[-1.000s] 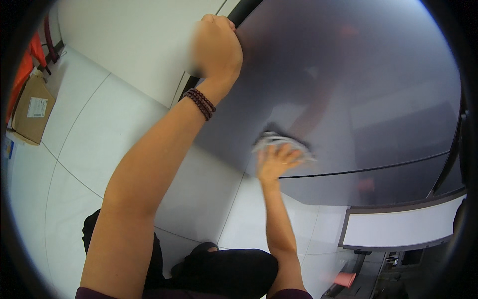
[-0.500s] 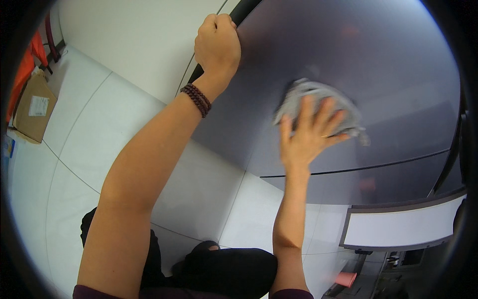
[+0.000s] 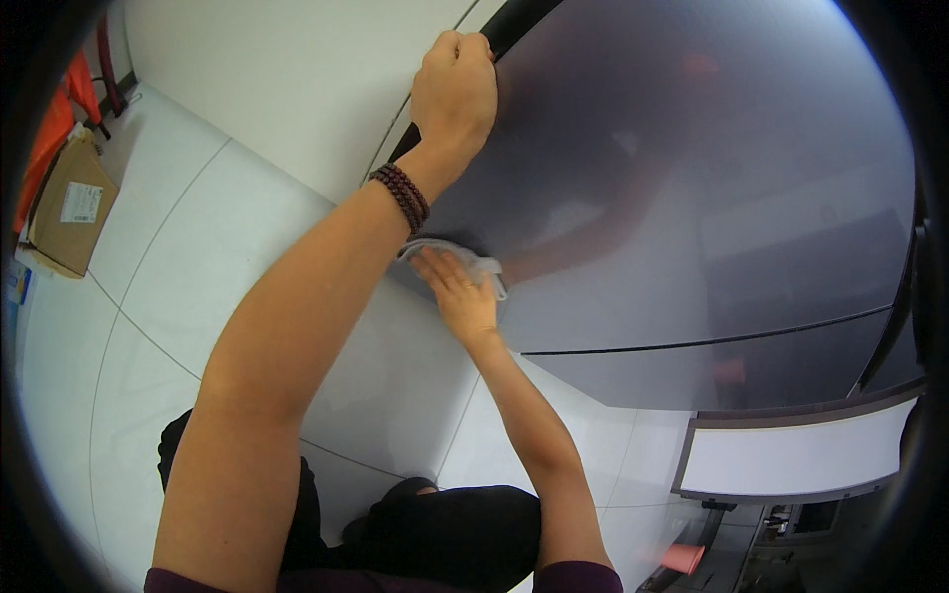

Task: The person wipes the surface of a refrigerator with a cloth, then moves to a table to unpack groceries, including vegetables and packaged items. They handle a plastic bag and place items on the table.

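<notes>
A large glossy grey-purple door panel [image 3: 633, 198], like that of a refrigerator, fills the upper right. At its dark upper-left edge, my left hand [image 3: 455, 94] is closed round the door edge [image 3: 519, 20], fingertips hidden behind it. A beaded bracelet [image 3: 400, 198] circles that wrist. Lower down, beside my left forearm, my right hand [image 3: 460, 292] holds a light grey cloth [image 3: 484, 265] against the panel near its lower-left edge. Its fingers lie stretched over the cloth, which is partly covered by them.
Pale floor tiles [image 3: 158, 247] run below and left. A cardboard box [image 3: 74, 212] stands at the far left by an orange item [image 3: 69, 109]. A white-topped surface [image 3: 791, 450] is at lower right, with a pinkish-red container [image 3: 682, 558] below it. A white cabinet side [image 3: 287, 89] borders the door.
My right hand has slid the cloth left and slightly down, from the panel's middle to its lower-left edge. My left hand and the door edge have shifted slightly right in view.
</notes>
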### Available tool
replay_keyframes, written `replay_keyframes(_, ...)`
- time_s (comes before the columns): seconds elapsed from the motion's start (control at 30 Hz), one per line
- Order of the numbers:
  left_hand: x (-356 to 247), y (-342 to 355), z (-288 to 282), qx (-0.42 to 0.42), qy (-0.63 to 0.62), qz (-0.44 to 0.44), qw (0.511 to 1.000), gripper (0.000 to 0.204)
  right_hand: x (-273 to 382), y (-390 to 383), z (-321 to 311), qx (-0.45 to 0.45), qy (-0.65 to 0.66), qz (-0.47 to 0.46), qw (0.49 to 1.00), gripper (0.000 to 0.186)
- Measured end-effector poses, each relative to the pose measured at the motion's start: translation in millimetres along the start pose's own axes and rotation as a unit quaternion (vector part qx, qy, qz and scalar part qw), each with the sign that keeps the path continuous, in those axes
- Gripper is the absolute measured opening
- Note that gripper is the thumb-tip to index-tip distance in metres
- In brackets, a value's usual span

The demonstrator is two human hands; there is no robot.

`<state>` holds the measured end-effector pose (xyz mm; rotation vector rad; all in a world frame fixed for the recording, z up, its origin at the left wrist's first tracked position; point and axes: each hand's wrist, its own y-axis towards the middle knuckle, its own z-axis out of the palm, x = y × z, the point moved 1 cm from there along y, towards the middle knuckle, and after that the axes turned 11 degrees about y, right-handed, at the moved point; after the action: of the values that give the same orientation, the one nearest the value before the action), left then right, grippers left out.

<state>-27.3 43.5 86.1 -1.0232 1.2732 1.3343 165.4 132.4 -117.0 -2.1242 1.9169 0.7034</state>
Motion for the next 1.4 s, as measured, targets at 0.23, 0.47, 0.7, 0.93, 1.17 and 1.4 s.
replay_keyframes(0.23, 6.5, 3.6, 5.1, -0.023, 0.02, 0.046, 0.999, 0.034, -9.0, 21.1, -48.7, -0.026, 0.036, 0.036, 0.998, 0.061)
replay_keyframes(0.47, 5.8, 10.8, 1.5, 0.057, 0.014, 0.01, 0.998, 0.039, -48.0, 75.7, -123.0, -0.324, 0.036, 0.211, 0.922, 0.053)
replay_keyframes(0.7, 18.8, 22.6, 8.5, 0.085, 0.033, 0.094, 0.991, 0.038, -18.3, 80.8, -70.2, -0.295, -0.029, 0.127, 0.947, 0.053)
replay_keyframes(0.93, 17.0, 19.0, 4.1, 0.064, 0.061, 0.094, 0.992, 0.036, 17.6, 76.9, -32.0, -0.165, 0.019, 0.031, 0.986, 0.061)
replay_keyframes(1.17, 14.1, 13.1, 4.9, 0.057, -0.004, 0.059, 0.997, 0.036, 37.6, 42.0, 10.9, -0.066, -0.095, -0.043, 0.992, 0.057)
replay_keyframes(1.4, 12.5, 8.3, -2.0, 0.018, 0.012, 0.072, 0.997, 0.037, -6.0, 65.0, -83.8, -0.227, 0.087, 0.202, 0.949, 0.05)
